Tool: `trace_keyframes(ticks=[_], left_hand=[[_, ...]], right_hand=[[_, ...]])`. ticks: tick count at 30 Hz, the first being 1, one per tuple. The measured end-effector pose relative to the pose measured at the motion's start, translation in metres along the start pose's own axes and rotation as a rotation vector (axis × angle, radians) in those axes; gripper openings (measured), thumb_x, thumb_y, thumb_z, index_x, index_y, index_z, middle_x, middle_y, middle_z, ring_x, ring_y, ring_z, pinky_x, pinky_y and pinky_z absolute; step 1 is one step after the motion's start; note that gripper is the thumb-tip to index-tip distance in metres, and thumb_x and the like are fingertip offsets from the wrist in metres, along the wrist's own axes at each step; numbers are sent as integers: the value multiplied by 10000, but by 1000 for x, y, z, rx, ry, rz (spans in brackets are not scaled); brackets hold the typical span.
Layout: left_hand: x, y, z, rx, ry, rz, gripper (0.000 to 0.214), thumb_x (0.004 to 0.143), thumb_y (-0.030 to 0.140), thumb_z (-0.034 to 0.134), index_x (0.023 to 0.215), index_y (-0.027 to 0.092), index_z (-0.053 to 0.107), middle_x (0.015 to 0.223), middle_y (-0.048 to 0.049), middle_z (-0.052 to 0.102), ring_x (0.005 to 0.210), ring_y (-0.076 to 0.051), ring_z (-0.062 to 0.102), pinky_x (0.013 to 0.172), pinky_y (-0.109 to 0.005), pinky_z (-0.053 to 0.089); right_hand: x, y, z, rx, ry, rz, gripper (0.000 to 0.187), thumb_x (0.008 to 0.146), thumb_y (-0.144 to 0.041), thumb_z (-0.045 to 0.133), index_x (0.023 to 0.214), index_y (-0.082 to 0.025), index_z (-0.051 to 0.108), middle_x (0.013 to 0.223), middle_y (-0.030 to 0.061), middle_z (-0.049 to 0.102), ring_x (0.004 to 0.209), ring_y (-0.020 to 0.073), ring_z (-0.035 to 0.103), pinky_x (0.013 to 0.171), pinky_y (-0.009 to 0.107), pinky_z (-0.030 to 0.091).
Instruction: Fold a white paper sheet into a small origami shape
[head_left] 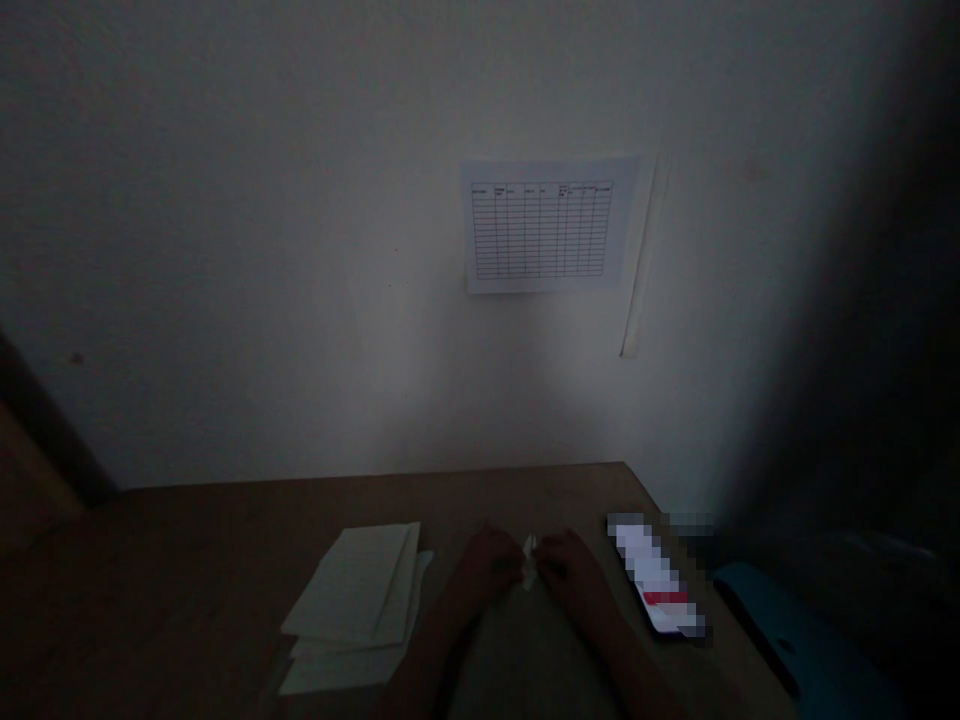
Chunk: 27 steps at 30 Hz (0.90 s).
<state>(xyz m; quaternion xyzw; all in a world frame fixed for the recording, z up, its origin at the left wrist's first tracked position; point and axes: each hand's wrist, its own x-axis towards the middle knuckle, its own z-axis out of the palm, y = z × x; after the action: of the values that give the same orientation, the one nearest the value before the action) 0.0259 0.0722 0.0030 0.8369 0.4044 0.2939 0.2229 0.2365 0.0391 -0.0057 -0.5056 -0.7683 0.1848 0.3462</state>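
Between my two hands, above the table's near part, is a small folded piece of white paper (529,562). My left hand (491,560) has its fingers closed on the paper's left side. On the opposite side, my right hand (566,560) pinches the same paper with curled fingers. The light is dim, so the finger details and the exact folds are hard to make out. To the left of my left forearm lies a loose stack of pale paper sheets (352,585), their edges not lined up.
A phone (656,580) with a lit, blurred screen lies right of my right hand, near the right edge of the brown table (187,580). Beyond that edge is a blue chair-like object (802,630). A printed table sheet (551,225) hangs on the wall behind.
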Motion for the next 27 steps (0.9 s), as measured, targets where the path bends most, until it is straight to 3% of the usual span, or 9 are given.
trace_keyframes(ticks=[4, 10, 20, 27], left_hand=[[-1, -5, 2, -39, 15, 34, 114, 767, 308, 730, 860, 249, 760, 994, -37, 743, 1006, -212, 631, 949, -353, 453], [-3, -3, 4, -18, 26, -11, 105, 781, 257, 708, 871, 232, 756, 1010, -45, 744, 1007, -208, 638, 937, -341, 465], [-2, 0, 2, 20, -47, -25, 160, 775, 262, 705, 916, 270, 780, 1042, -36, 741, 1024, -213, 640, 945, -337, 465], [-5, 2, -2, -7, -13, -7, 104, 784, 297, 709, 861, 281, 778, 1043, -24, 739, 1029, -203, 634, 956, -344, 454]], right_hand=[[1, -5, -6, -36, -71, 12, 295, 821, -195, 564, 1036, -295, 739, 1143, 37, 719, 1167, 219, 594, 1177, 491, 179], [0, -13, -11, -62, -124, 11, 266, 821, -234, 587, 1020, -312, 746, 1186, 32, 713, 1220, 223, 573, 1187, 534, 94], [1, -18, -15, -116, -222, -39, 310, 839, -223, 570, 1050, -383, 731, 1263, 3, 674, 1287, 250, 512, 1150, 571, 160], [-3, -7, -7, -54, -75, 37, 351, 801, -268, 637, 1145, -299, 701, 1255, 65, 676, 1243, 245, 558, 1160, 518, 210]])
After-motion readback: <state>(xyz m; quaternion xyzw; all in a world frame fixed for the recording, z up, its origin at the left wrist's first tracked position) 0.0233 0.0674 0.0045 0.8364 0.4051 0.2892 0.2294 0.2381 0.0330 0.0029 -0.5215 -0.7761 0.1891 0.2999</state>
